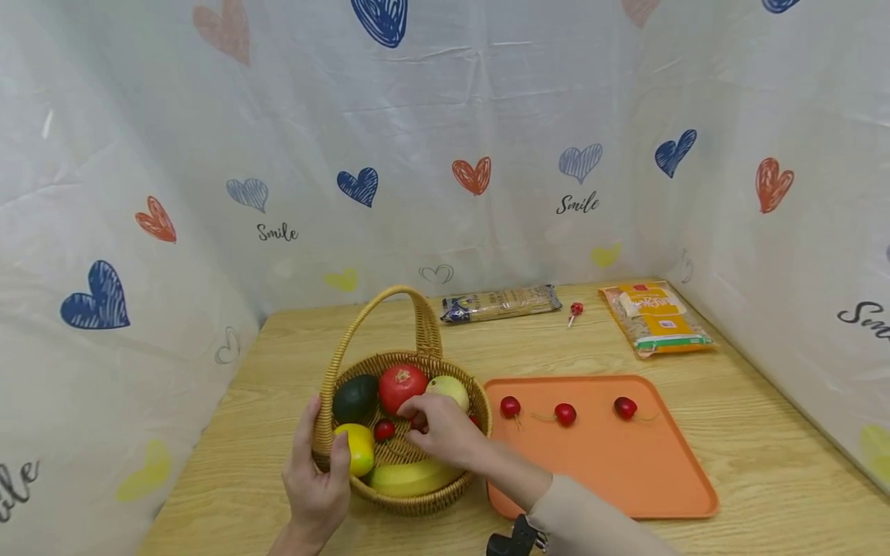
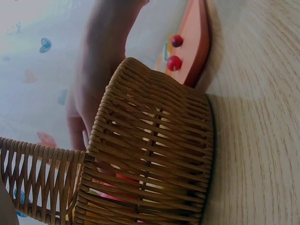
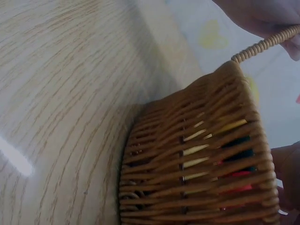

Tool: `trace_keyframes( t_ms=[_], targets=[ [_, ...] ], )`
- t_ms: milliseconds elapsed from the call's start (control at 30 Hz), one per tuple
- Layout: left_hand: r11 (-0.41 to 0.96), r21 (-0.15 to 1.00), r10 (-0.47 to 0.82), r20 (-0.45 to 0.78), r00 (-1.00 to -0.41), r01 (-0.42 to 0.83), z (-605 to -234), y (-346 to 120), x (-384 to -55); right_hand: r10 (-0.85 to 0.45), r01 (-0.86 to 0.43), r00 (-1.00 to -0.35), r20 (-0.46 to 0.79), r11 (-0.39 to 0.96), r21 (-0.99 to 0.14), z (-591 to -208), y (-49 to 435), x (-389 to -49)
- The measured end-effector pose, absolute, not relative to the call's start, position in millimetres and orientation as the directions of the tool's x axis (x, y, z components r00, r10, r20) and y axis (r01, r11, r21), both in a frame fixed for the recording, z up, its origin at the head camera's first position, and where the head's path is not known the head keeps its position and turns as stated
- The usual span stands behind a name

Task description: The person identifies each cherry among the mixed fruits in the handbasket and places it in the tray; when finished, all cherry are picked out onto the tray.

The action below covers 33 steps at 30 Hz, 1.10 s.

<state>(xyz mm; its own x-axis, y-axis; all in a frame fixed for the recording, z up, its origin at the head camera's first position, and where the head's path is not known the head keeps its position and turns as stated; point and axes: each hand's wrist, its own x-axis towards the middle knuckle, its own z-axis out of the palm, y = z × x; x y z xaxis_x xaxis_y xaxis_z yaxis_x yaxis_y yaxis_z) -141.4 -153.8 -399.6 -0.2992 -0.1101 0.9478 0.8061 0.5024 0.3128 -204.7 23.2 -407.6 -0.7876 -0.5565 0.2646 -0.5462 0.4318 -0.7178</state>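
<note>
A wicker basket [image 1: 417, 506] with a tall handle stands on the table. My left hand [image 1: 316, 479] grips it at the foot of the handle, thumb on the near side. From the right, my right hand [image 1: 445, 432] reaches inside, thumb and fingertips pinching a cherry [image 1: 419, 423] that they mostly cover. Another cherry [image 1: 384, 430] lies on the basket floor. Around it are an avocado [image 1: 356, 398], a pomegranate [image 1: 402, 388], a pale green round fruit [image 1: 449, 390], a yellow lemon-like fruit [image 1: 358, 448] and a banana [image 1: 413, 478]. In the right wrist view the wicker wall [image 3: 201, 159] hides most of the right hand.
Right of the basket lies an orange tray [image 1: 598, 486] carrying three cherries [image 1: 565, 415] with stems. Behind are a long noodle packet [image 1: 502, 303], a red lollipop [image 1: 575, 310] and an orange-and-clear food bag [image 1: 655, 318]. A printed curtain [image 1: 445, 116] encloses the table's back and sides.
</note>
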Motion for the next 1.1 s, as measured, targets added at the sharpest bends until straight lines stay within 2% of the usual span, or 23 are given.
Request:
trace_keyframes(
  t_ms=[267,700,1100],
  targets=[
    [0.497,0.309,-0.106,0.949,-0.297,0.810,-401.3,-154.5,-142.2,-0.559,-0.551,-0.805,0.198,0.582,-0.599,-412.0,9.6,-201.1],
    [0.510,0.308,-0.101,0.949,-0.299,0.803,-401.8,-155.5,-142.9,-0.504,-0.517,-0.848,0.161,0.722,-0.461,-417.0,-2.5,-197.3],
    [0.506,0.310,-0.106,0.948,-0.299,0.805,-399.1,-154.6,-141.0,-0.449,-0.457,-0.885,0.124,0.788,-0.413,-421.3,-13.3,-195.4]
  ],
)
